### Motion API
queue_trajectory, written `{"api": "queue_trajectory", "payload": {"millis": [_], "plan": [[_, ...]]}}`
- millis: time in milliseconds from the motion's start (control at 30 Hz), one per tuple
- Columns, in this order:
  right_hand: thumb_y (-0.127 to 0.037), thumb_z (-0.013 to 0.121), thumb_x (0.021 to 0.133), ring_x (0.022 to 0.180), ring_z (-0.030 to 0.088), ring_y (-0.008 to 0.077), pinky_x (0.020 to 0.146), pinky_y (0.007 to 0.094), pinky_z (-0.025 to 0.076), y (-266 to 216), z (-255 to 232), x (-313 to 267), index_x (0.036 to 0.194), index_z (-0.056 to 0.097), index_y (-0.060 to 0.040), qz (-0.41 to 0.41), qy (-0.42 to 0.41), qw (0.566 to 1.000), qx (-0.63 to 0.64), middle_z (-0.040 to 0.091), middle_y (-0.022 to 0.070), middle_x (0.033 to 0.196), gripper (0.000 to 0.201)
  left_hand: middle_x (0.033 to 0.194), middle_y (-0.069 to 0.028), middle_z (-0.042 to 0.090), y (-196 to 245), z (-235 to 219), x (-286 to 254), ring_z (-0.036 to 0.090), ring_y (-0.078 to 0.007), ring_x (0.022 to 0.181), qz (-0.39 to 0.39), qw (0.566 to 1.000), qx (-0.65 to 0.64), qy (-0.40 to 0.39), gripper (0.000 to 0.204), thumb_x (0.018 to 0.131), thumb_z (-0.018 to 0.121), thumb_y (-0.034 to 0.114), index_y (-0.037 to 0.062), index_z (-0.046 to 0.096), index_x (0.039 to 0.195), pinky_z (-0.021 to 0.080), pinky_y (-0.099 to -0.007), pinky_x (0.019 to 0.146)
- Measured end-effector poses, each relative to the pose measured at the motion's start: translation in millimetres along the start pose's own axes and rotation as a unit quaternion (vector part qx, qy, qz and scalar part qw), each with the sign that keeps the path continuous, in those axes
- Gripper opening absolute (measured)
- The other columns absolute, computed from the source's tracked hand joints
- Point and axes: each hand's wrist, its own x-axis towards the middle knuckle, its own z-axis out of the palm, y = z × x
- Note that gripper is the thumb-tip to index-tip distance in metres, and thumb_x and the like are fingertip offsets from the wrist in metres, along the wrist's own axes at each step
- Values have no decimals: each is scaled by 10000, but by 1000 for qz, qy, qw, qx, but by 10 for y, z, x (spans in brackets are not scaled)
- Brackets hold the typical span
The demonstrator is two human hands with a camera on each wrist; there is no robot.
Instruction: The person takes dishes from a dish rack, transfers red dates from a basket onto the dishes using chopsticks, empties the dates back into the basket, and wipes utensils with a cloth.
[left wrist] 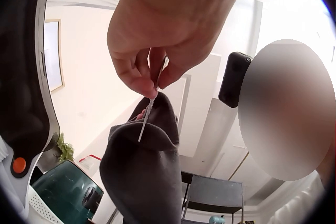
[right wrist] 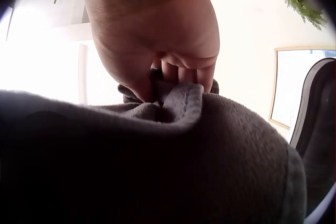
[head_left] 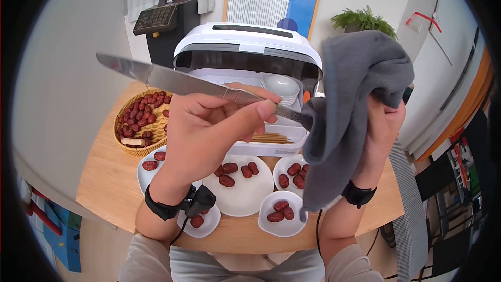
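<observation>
Held up above the table, a metal table knife (head_left: 156,75) points its long blade to the upper left in the head view. My left hand (head_left: 203,141) pinches it between thumb and fingers where the blade meets the patterned handle. The handle's end goes in behind a fold of a grey cloth (head_left: 342,99). My right hand (head_left: 383,130) grips that cloth, bunched at the top, and the rest hangs down. From the left wrist, the knife (left wrist: 147,116) shows edge-on against the cloth (left wrist: 139,176). In the right wrist view, curled fingers (right wrist: 184,74) hold the cloth (right wrist: 241,145), hiding the knife.
Behind the hands stands a white dish cabinet (head_left: 180,47) with bowls (head_left: 282,87) and chopsticks (head_left: 274,138) inside. A wicker basket (head_left: 136,151) of red dates sits at left. Several white plates, including a large one (head_left: 242,198), carry dates on the wooden table (head_left: 104,177).
</observation>
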Motion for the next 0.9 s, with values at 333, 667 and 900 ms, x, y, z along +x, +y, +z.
{"api": "queue_trajectory", "payload": {"millis": [333,667,900], "plan": [[13,650,831,830,612,80,765,247,513,-153,227,-67,1081,619,13,137,-278,949,-65,670,30,919,253,777,-97,693,-71,59,19,633,-89,646,-33,998,-52,-9,137,883,667,3,-59,631,999,488,-199,557],[35,641,801,812,580,48,720,234,509,-82,187,-45,1036,625,16,113,-307,943,-59,665,23,874,236,692,-102,653,24,-86,77,581,-98,569,5,999,-32,5,174,976,540,114,-29,558,1074,426,-210,491],[-13,631,871,807,601,59,720,228,510,-13,42,67,1078,634,35,135,-192,972,-24,678,30,923,212,655,-104,621,115,-262,63,526,-100,515,47,999,-8,14,339,1030,447,237,-55,614,986,386,-206,473]]}}
